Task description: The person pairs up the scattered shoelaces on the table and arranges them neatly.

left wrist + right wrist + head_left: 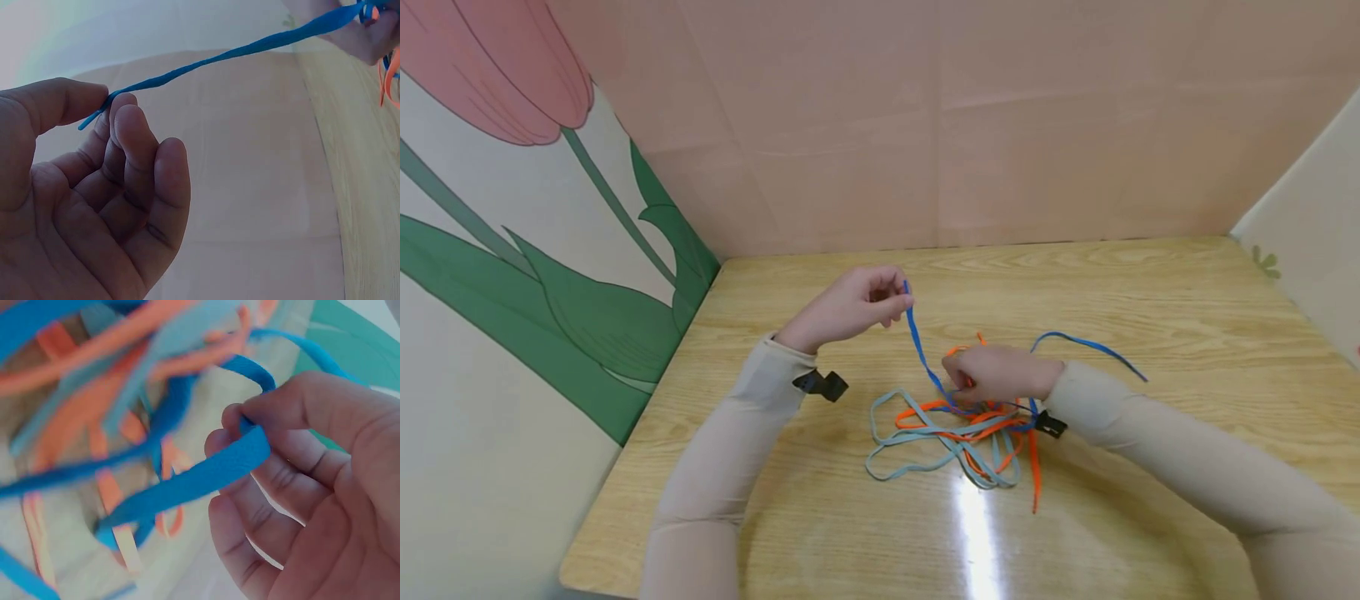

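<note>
A blue shoelace rises from a tangle on the table to my left hand. Thumb and forefinger of that hand pinch it close to its tip, which pokes out past them in the left wrist view. Over the tangle, my right hand pinches a loop of blue lace between thumb and fingertips. An orange shoelace and a pale grey-blue shoelace lie looped together with the blue one. The other blue end stretches out to the right, beyond my right hand.
The wooden table carries the laces near its middle. A pink panel stands along its back edge, and a wall with a tulip print borders the left side. A small black device sits at the left wrist.
</note>
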Demonstrator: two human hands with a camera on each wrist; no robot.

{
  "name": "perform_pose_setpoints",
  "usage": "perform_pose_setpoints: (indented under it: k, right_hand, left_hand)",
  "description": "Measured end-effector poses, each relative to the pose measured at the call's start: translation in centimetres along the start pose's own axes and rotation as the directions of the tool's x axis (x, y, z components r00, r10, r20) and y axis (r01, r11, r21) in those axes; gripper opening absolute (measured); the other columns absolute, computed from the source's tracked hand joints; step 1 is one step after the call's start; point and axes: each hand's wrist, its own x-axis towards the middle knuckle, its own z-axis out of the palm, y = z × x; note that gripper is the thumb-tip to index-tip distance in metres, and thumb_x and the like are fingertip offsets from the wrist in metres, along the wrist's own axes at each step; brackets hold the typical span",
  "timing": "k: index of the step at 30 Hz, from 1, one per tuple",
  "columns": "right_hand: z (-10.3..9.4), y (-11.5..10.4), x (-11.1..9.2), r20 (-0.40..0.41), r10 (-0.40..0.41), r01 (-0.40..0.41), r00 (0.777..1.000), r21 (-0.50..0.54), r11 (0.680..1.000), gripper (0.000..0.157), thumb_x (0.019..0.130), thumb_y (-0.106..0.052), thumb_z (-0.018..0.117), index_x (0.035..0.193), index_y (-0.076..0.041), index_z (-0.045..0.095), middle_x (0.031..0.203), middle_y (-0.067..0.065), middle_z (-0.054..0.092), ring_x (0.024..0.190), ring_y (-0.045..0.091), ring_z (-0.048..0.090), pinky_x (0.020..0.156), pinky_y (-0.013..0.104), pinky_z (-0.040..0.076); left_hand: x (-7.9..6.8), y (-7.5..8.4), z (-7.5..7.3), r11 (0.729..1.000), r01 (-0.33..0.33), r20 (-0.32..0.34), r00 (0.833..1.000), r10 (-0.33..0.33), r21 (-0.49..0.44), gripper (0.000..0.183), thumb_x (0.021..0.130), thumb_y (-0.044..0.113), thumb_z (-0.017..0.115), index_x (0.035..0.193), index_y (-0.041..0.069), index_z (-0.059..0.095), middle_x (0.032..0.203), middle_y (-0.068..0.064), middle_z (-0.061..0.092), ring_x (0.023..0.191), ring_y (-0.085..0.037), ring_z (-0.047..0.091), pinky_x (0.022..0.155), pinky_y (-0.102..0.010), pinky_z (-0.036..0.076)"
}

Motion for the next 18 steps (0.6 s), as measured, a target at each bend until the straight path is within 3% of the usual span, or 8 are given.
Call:
perform_pose_setpoints:
  k: [3, 6, 12, 18]
  right_hand:
    - [-0.9, 0.5, -0.4, -0.040, 0.008, -0.007, 0.999, 0.020, 1.000, 0.008, 0.089, -0.008, 0.068, 0.093, -0.011, 0.062, 0.082, -0.003, 0.062, 0.066, 0.007, 0.054, 0.062, 0.023, 0.046]
    - [-2.1, 0.9, -1.1, -0.070, 0.035, -0.033, 0.997, 0.035, 0.999, 0.017, 0.089, -0.001, 0.063, 0.104, -0.008, 0.067, 0.094, 0.004, 0.067, 0.077, 0.010, 0.056, 0.068, 0.028, 0.049]
    - [-4.4, 2.0, -3.0, -0.199, 0.086, -0.068, 0.976, 0.092, 0.993, 0.012, 0.091, -0.003, 0.060, 0.094, -0.012, 0.068, 0.093, 0.004, 0.067, 0.075, 0.011, 0.057, 0.064, 0.029, 0.048]
    - [-6.7, 3.6, -5.3, -0.305, 0.177, -0.108, 0.936, 0.230, 0.967, 0.007, 0.097, -0.011, 0.059, 0.099, -0.011, 0.065, 0.090, 0.002, 0.065, 0.080, 0.015, 0.060, 0.068, 0.028, 0.049]
  left_hand:
    - [0.0, 0.0, 0.0, 1.000, 0.003, -0.003, 1.000, -0.003, -0.003, 0.012, 0.098, 0.020, 0.057, 0.094, 0.008, 0.059, 0.080, -0.007, 0.060, 0.070, -0.019, 0.058, 0.063, -0.031, 0.049]
    - [-0.1, 0.0, -0.1, 1.000, 0.011, -0.001, 1.000, -0.011, -0.013, 0.014, 0.098, 0.020, 0.057, 0.095, 0.007, 0.059, 0.081, -0.008, 0.060, 0.071, -0.020, 0.058, 0.063, -0.030, 0.048]
    - [-0.2, -0.2, -0.5, 0.999, 0.035, -0.009, 0.999, -0.035, -0.010, 0.014, 0.099, 0.022, 0.056, 0.097, 0.008, 0.059, 0.084, -0.010, 0.060, 0.076, -0.026, 0.059, 0.066, -0.030, 0.049]
    - [-0.2, -0.6, -1.3, 0.999, 0.032, -0.040, 0.999, -0.034, -0.036, 0.013, 0.099, 0.020, 0.056, 0.095, 0.007, 0.058, 0.085, -0.013, 0.060, 0.079, -0.029, 0.059, 0.071, -0.032, 0.052]
